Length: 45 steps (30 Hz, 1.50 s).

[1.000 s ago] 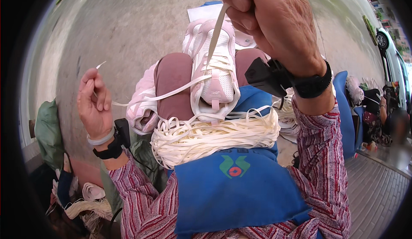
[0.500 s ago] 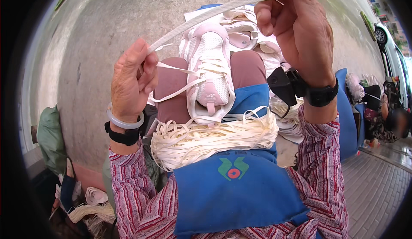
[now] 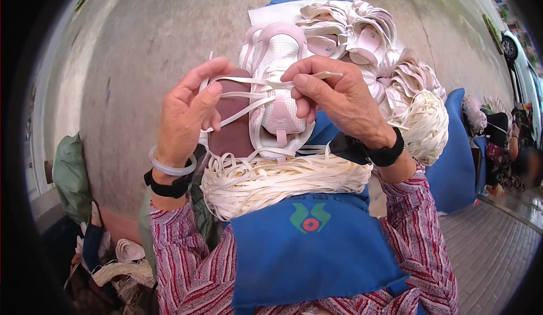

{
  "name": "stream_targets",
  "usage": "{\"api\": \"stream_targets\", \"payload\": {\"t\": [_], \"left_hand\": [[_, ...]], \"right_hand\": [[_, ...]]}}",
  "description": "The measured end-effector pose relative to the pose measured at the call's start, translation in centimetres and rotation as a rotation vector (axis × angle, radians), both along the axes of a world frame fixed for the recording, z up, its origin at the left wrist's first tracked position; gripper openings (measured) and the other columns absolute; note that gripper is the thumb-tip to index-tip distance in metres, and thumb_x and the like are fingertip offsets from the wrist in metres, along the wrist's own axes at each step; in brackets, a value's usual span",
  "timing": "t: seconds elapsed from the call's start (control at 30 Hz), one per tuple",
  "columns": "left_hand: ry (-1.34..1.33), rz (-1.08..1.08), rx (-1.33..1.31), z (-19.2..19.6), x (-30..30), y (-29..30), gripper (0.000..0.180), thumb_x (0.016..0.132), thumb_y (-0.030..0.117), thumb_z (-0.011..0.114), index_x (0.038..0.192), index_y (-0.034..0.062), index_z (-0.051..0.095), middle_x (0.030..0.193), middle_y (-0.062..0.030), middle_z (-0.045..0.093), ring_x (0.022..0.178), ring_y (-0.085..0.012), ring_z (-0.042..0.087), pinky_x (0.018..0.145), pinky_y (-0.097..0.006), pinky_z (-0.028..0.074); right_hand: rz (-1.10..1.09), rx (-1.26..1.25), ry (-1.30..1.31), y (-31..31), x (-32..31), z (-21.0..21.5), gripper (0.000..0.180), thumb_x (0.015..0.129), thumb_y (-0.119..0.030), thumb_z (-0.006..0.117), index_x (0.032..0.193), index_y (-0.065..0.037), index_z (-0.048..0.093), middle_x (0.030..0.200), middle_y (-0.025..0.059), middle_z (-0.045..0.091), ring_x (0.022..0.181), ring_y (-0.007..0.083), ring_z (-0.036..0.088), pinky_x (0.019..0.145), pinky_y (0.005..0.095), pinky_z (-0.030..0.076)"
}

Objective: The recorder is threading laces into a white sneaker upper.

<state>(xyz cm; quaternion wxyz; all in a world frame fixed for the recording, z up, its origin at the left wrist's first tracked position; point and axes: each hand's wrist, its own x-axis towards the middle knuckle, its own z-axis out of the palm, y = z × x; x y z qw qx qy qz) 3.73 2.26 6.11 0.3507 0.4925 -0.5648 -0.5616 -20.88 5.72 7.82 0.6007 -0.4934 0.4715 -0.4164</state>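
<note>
A white-and-pink sneaker (image 3: 278, 120) rests on my lap with its heel toward me, partly laced. My right hand (image 3: 342, 97) is above its laced opening, thumb and forefinger pinching a white shoelace (image 3: 243, 80), whose end sticks out past the fingers. My left hand (image 3: 189, 106) is just left of the shoe, fingers curled, with strands of the lace running into it; its grip is partly hidden. Between the hands the lace is stretched across the shoe. Just below the shoe, a thick bundle of cream laces (image 3: 283, 180) lies across my lap.
Beyond and right of the shoe are stacked pink-and-white shoe uppers (image 3: 370, 32), with another lace bundle (image 3: 425, 125) nearer me. A blue apron (image 3: 317, 258) covers my front. A green sack (image 3: 69, 173) stands at the left. Another person sits at the far right near a parked car (image 3: 512, 49).
My right hand has come down and toward me, from high at the right to over the shoe. The lace, earlier drawn wide between raised hands, now spans a short gap; my left hand has shifted slightly right.
</note>
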Motion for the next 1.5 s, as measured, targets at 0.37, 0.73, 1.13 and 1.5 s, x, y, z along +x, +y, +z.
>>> {"api": "stream_targets", "payload": {"t": [0.37,0.73,1.13,1.5], "left_hand": [[0.07,-0.38,0.189,0.1,-2.4,0.8,0.022,0.093,0.021,0.062,0.1,0.0007,0.061,0.08,0.0008,0.061,0.067,-0.005,0.058,0.059,-0.018,0.046],[0.01,-0.332,0.27,0.5,-2.8,3.4,0.017,0.093,0.012,0.058,0.105,0.0005,0.062,0.085,-0.0008,0.065,0.068,-0.0071,0.06,0.062,-0.022,0.05],[-0.382,-0.243,-0.169,-1.0,-3.4,2.4,0.011,0.089,0.011,0.061,0.09,0.0005,0.061,0.071,-0.0055,0.062,0.061,-0.0104,0.056,0.055,-0.025,0.045],[-0.557,-0.143,-0.646,-3.4,-4.3,1.8,0.007,0.084,0.005,0.063,0.089,0.0004,0.061,0.076,-0.012,0.063,0.059,-0.0207,0.06,0.054,-0.029,0.047]], "right_hand": [[0.115,-0.025,0.085,0.6,1.0,-0.8,0.015,0.092,-0.007,0.051,0.095,0.003,0.062,0.067,0.0033,0.062,0.061,0.0064,0.059,0.054,0.0224,0.049],[0.137,-0.18,0.237,3.7,2.4,-3.3,0.01,0.09,-0.004,0.051,0.095,0.002,0.057,0.069,0.0124,0.062,0.059,0.0184,0.063,0.056,0.0307,0.05],[-0.057,-0.482,0.608,4.1,0.0,-4.2,0.009,0.084,-0.004,0.064,0.093,-0.002,0.065,0.074,0.0076,0.052,0.064,0.0177,0.051,0.058,0.0309,0.041],[-0.056,-0.533,0.806,1.5,0.2,-5.9,0.011,0.084,-0.014,0.063,0.088,-0.004,0.065,0.082,0.0119,0.056,0.071,0.031,0.061,0.061,0.0399,0.049]]}}
